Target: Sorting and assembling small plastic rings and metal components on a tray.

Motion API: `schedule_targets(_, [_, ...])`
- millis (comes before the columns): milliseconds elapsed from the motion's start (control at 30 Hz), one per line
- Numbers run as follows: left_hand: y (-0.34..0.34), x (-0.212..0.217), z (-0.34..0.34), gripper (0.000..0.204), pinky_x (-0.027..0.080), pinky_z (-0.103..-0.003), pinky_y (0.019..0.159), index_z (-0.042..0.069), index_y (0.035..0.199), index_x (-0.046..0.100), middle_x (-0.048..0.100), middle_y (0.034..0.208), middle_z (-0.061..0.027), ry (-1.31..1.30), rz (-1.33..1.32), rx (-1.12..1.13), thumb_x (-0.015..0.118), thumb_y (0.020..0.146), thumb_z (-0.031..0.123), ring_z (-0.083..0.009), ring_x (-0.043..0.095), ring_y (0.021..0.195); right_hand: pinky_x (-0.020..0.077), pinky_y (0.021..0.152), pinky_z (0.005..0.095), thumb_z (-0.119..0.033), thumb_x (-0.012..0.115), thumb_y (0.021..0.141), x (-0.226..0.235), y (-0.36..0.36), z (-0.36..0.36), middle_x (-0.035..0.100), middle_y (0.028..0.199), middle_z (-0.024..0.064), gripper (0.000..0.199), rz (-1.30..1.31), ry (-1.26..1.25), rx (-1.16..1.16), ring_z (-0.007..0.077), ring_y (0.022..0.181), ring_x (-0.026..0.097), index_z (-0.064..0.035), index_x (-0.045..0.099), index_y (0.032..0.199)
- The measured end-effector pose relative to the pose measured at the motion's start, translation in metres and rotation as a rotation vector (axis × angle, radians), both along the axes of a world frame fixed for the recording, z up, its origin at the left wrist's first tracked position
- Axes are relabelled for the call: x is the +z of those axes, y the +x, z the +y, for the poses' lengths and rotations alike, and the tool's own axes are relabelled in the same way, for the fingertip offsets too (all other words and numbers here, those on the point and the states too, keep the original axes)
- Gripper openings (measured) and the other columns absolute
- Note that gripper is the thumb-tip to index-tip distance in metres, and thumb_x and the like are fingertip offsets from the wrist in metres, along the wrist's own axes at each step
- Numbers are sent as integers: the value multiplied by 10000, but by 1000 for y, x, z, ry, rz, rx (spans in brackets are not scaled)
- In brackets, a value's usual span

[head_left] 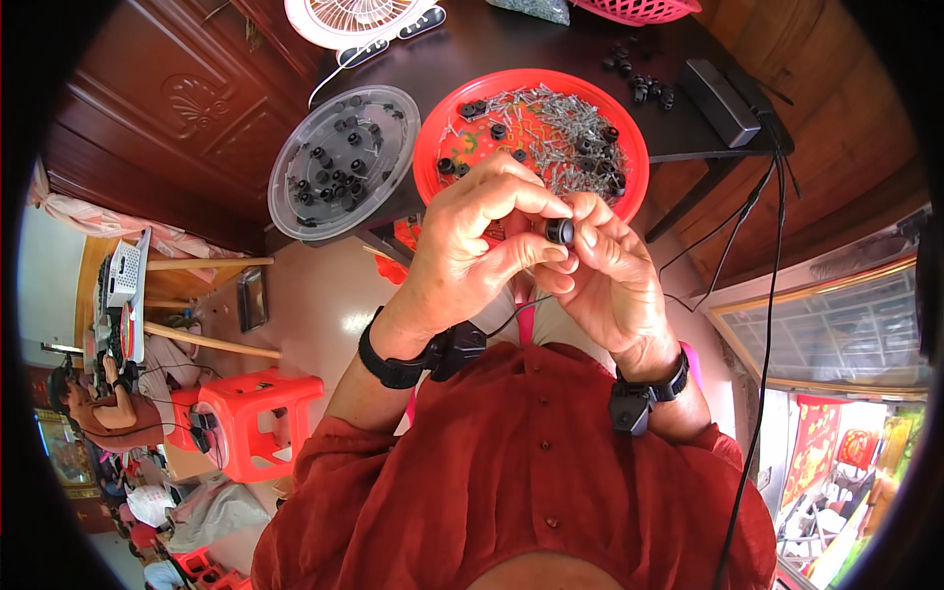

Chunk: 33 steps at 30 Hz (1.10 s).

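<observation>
Left hand (467, 236): closed, thumb and index pinching a black ring-shaped plastic fitting (560, 231). Right hand (619, 275): fingers curled, thumb and fingertips closed on the fitting's right side; exact contact partly hidden. Fitting sits mid-frame, right of centre, raised just below the red tray's lower edge.

Risks, judging from here:
- Drop. Small round part on fingertips only; if one pinch slips, it likely misses the tray and goes to lap or floor.
- Tray knock. Red round tray (425, 147) looks to overhang the black table (472, 51)'s near edge, left hand right in front of it. A bump could tip or spill it.
- Cable snag. Thin black cable (516, 313) from the left wrist unit (458, 351) runs below the hands; could catch on a reach.
- Mix-up. Black fittings lie in several spots; sorting could get muddled.

Containers:
- Red tray, upper centre: silver metal pins (565, 116) heaped mostly toward the right, black fittings scattered left and among the pins. Pins tangle, so picking one could drag others.
- Clear round tray (324, 226), upper left, just beside the red one: black fittings only, as far as visible, loosely spread.
- Pink basket (644, 9), top edge: cut off, contents can't be told.

Not in a container: loose black fittings (641, 87) on the table, upper right, near a black box (721, 103).
</observation>
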<state>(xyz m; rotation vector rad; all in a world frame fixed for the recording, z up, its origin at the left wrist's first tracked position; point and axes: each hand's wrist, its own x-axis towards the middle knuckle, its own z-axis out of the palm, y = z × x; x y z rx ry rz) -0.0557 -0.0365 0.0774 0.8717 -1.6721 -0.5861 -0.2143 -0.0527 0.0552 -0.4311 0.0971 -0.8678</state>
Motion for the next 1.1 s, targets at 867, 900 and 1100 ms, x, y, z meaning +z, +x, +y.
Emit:
schedule_targets(867, [-5, 0, -2, 260, 491, -285, 623, -4, 874, 598, 600, 834, -108, -56, -205, 98, 629, 653, -138, -207, 610, 725, 446, 549, 203, 7, 633, 768, 8, -11, -10, 566, 714, 2, 136, 853, -833, -561, 40, 623, 527, 8, 531, 858])
schedule_targets(900, [-4, -1, -3, 280, 484, -299, 609, 12, 889, 595, 597, 818, -95, -7, -166, 78, 616, 659, -146, -222, 606, 726, 442, 542, 201, 8, 626, 776, 10, -12, -11, 553, 712, -5, 125, 822, -773, -488, 39, 619, 522, 1, 525, 850])
schedule_targets(1100, [-7, -5, -4, 234, 496, -249, 640, -11, 898, 575, 606, 820, -74, 245, 189, -68, 599, 707, -143, -139, 604, 749, 423, 490, 191, 23, 589, 805, 15, -12, -12, 514, 707, -16, 114, 658, -495, -315, 30, 590, 499, -15, 502, 869])
